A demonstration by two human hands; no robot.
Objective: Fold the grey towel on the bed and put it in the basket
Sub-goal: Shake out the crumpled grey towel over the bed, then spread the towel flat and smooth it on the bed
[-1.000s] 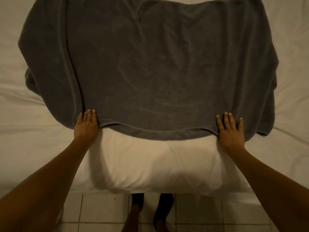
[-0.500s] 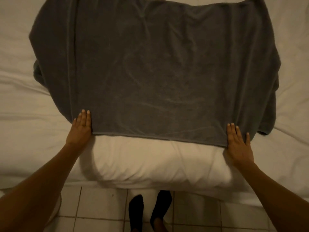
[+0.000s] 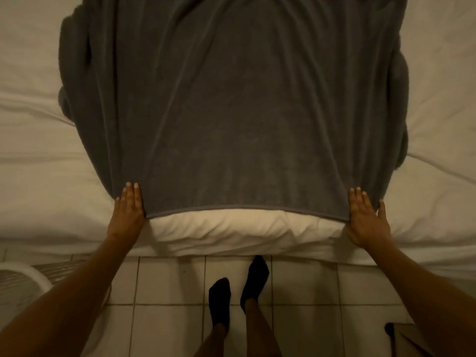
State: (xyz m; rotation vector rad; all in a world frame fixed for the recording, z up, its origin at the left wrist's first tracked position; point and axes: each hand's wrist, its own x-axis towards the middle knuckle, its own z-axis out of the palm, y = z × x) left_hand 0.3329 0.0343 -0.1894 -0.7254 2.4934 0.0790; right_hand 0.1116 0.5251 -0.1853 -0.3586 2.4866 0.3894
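The towel (image 3: 242, 104) has been drawn toward the bed's (image 3: 33, 155) near edge, its corners pinned by flat-fingered left hand (image 3: 128, 210) and right hand (image 3: 367, 218), ready for folding.

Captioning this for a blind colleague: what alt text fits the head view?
Two hands, left hand and right hand, lie flat at the near corners of a grey towel spread over a white bed.

Dim, warm yellowish light lies over the whole room. A bed (image 3: 38, 140) with a creased white sheet fills the upper part, a white pillow (image 3: 231, 233) lying at its near edge. Below it runs a floor (image 3: 170, 279) of pale square tiles with dark grout — a dark-edged object (image 3: 401, 338) sits at the lower right corner.
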